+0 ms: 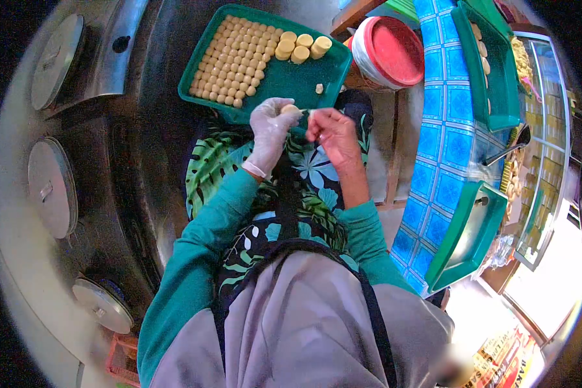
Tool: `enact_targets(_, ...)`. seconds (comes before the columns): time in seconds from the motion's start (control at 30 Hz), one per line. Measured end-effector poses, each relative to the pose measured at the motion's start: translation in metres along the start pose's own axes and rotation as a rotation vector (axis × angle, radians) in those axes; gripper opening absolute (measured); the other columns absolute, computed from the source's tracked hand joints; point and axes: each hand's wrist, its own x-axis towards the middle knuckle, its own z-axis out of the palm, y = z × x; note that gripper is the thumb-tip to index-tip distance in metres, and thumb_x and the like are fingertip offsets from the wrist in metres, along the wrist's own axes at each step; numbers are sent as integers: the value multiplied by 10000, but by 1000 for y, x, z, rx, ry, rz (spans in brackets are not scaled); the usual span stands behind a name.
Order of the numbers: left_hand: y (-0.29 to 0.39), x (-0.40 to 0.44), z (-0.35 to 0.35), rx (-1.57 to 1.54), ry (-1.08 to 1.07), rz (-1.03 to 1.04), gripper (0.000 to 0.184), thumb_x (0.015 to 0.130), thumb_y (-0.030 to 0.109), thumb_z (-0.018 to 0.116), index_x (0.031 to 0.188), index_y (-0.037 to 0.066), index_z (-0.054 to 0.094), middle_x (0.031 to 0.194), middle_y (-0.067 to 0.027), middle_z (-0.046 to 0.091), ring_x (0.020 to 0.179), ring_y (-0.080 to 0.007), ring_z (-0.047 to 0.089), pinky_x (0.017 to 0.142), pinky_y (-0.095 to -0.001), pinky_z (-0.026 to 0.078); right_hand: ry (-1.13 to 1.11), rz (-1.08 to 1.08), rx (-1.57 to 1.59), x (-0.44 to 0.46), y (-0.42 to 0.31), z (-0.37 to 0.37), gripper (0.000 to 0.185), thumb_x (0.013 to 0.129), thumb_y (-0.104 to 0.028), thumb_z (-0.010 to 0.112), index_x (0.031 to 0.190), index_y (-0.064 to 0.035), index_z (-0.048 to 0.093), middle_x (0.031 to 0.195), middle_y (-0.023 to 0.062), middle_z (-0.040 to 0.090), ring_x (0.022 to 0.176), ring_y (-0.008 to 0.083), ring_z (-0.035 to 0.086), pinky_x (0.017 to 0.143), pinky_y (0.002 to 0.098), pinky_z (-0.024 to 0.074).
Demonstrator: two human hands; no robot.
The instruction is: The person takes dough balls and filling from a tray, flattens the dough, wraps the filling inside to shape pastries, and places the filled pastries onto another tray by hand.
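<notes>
"Well, what's in the gloved left hand [269, 126]?"

"A small pale piece [290, 109], held between thumb and fingers, at the near edge of the green tray [284, 84]."

"And the right hand [335, 136]?"

"Bare, fingers curled in, near the piece; I can't tell whether they grip anything. Rows of pale balls [234, 59] fill the tray's left side."

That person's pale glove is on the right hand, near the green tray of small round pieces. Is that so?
Not quite: the head view shows the pale glove on the left hand, near the green tray of small round pieces; the right hand is bare.
</notes>
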Motion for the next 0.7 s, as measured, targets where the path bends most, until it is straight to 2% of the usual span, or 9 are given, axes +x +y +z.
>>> enact_targets(0.07,2,5,-10,-269,-38,-160,345,808,62,701,1094,-80,572,911,-118,675,765,-185,661,729,-270,539,134,-173,-340,16,-18,0,123,871,-126,666,824,-15,691,811,83,685,606,172,612,557,301,486)
enact_targets(0.13,3,13,-16,-408,-67,-298,330,834,51,675,1113,-76,551,967,-136,654,863,-240,669,780,-303,554,307,-436,-1037,43,-29,-9,105,834,-130,667,769,-56,704,830,97,681,671,225,629,602,353,501)
enact_targets(0.17,3,14,-20,-408,-67,-301,330,834,51,675,1113,-76,551,967,-136,654,863,-240,669,780,-303,554,309,-434,-1037,61,-29,-17,105,834,-130,667,769,-56,704,830,97,681,671,225,629,602,353,501)
enact_targets(0.23,5,16,-24,-553,-124,-360,320,856,50,652,1126,-78,537,1029,-152,628,963,-276,653,846,-336,558,215,-854,-1953,92,-22,-34,82,770,-131,656,725,-86,708,802,101,661,774,266,622,699,424,480)
enact_targets(0.33,13,11,-30,-652,-153,-379,363,871,78,646,1180,-66,521,1065,-136,618,1014,-276,639,878,-342,554,57,-783,-2225,112,-15,-39,82,732,-136,639,741,-87,704,779,103,637,848,295,597,768,480,433)
enact_targets(0.47,25,3,-34,-588,-210,-337,401,886,108,641,1233,-48,514,1103,-118,618,1017,-262,642,892,-331,552,156,-951,-2212,111,-12,-35,32,696,-96,669,691,-125,657,738,89,635,802,248,621,634,447,406)
enact_targets(0.57,33,0,-34,-586,-212,-360,421,901,127,634,1270,-32,510,1140,-101,618,1016,-246,644,886,-308,552,69,-661,-2197,77,-27,-7,106,750,-90,636,820,-88,715,826,115,674,852,283,612,775,460,438)
enact_targets(0.63,35,-2,-31,-587,-248,-358,338,911,130,639,1196,-34,559,1077,-106,651,961,-222,662,839,-303,565,23,-755,-1425,52,-26,11,123,780,-90,660,880,-65,728,841,116,683,851,283,622,768,412,468)
enact_targets(0.7,29,0,-26,-591,-268,-352,325,911,133,640,1184,-28,568,1077,-98,652,956,-208,660,841,-300,561,-39,-760,-1244,39,-14,17,130,788,-99,674,896,-52,729,834,111,681,835,283,622,755,390,475)
